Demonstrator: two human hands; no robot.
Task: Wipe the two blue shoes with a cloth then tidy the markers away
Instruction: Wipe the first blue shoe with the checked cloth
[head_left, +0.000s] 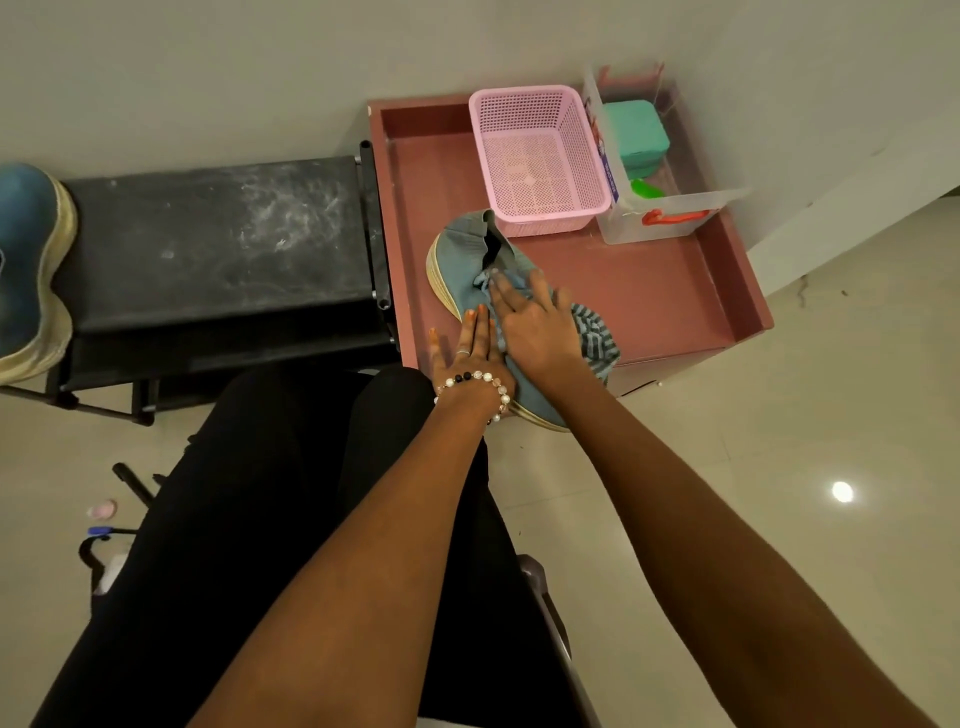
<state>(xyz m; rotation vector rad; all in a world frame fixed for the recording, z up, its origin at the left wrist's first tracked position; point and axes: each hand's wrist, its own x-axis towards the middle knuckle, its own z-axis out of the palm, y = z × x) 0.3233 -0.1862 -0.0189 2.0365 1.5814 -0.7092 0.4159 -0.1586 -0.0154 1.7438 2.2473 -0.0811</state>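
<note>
One blue shoe (462, 260) with a pale sole lies on the pink tray table (649, 291), its toe end hanging over the near edge. My right hand (535, 322) presses a blue striped cloth (595, 340) flat onto the shoe's upper. At the shoe's left side, my left hand (470, 345) rests with straight fingers, steadying it; a bead bracelet is on that wrist. The second blue shoe (28, 260) sits at the far left on a black bench (218, 244). No markers are plainly visible on the table.
A pink mesh basket (540, 156) and a clear plastic box (654, 176) holding green items stand at the table's back. On the floor at lower left lie a small pink object (102, 509) and a blue pen-like item (101, 530). My black-clad legs fill the foreground.
</note>
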